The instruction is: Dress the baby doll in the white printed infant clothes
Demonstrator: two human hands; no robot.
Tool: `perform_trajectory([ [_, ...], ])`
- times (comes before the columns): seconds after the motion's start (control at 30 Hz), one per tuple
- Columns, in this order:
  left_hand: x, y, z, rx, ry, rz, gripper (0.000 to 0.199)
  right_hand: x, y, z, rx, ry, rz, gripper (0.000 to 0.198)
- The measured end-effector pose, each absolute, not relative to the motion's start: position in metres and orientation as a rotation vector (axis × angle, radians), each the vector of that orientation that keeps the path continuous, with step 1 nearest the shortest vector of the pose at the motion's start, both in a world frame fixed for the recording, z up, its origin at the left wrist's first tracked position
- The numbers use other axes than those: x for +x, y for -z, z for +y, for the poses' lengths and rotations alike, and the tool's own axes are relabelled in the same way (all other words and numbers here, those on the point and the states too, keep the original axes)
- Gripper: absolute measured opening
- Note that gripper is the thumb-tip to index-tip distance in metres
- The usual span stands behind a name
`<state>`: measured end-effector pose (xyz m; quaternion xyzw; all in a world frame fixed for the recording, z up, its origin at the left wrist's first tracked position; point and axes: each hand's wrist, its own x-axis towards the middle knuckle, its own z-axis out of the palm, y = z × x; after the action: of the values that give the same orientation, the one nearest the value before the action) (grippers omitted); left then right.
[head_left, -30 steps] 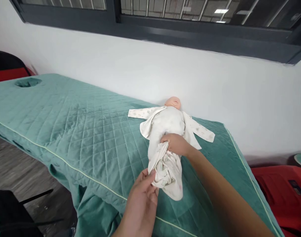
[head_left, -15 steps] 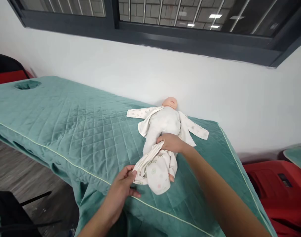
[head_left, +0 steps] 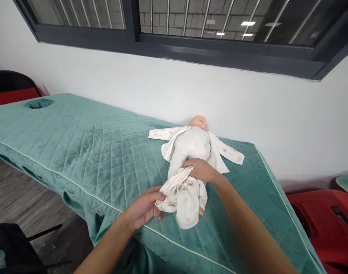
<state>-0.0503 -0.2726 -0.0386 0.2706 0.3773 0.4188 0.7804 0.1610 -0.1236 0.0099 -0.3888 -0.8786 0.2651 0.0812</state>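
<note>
A baby doll (head_left: 192, 142) lies on its back on the green quilted bed, head toward the wall. An open white printed jacket (head_left: 170, 146) is under its body, sleeves spread to both sides. White printed baby trousers (head_left: 188, 205) are bunched around its lower legs, and one small foot (head_left: 201, 211) shows at a cuff. My right hand (head_left: 201, 170) is closed on the trousers' upper edge between the doll's legs. With thumb and fingers, my left hand (head_left: 149, 205) pinches the trousers at their lower left. The doll's other foot is hidden in the cloth.
The bed (head_left: 105, 152) runs along a white wall below a barred window (head_left: 191, 23). It has a face hole (head_left: 39, 103) at its far left. A red plastic object (head_left: 322, 220) stands at the right, a black chair (head_left: 14, 247) at lower left.
My left hand has shifted slightly right and turned, its fingers now at the trousers' left side. My right hand keeps its grip near the same spot. The whole view has moved slightly.
</note>
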Motion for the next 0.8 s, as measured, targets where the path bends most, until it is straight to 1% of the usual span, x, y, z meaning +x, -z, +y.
perform_trajectory([
  [0.07, -0.051, 0.049, -0.264, 0.558, -0.9, 0.736, 0.032, 0.163, -0.008, -0.125, -1.163, -0.856, -2.56, 0.012],
  [0.17, -0.058, 0.057, -0.251, 0.614, -0.867, 0.656, 0.041, 0.167, -0.006, -0.127, -1.171, -0.928, -2.476, 0.01],
  [0.3, -0.073, 0.056, -0.234, 0.797, -0.754, 0.609, 0.056, 0.171, -0.005, -0.128, -1.113, -1.049, -2.385, 0.01],
  [0.4, -0.08, 0.052, -0.221, 0.976, -0.643, 0.594, 0.061, 0.172, -0.006, -0.128, -1.128, -1.094, -2.323, 0.01],
  [0.47, -0.081, 0.05, -0.212, 1.085, -0.622, 0.619, 0.056, 0.172, -0.006, -0.129, -1.164, -1.106, -2.314, 0.012],
  [0.67, -0.076, 0.043, -0.196, 1.247, -0.767, 0.82, 0.024, 0.17, -0.01, -0.131, -1.248, -1.171, -2.276, 0.013],
  [0.8, -0.074, 0.043, -0.192, 1.371, -0.851, 0.925, 0.012, 0.171, -0.01, -0.131, -1.278, -1.162, -2.266, 0.013],
])
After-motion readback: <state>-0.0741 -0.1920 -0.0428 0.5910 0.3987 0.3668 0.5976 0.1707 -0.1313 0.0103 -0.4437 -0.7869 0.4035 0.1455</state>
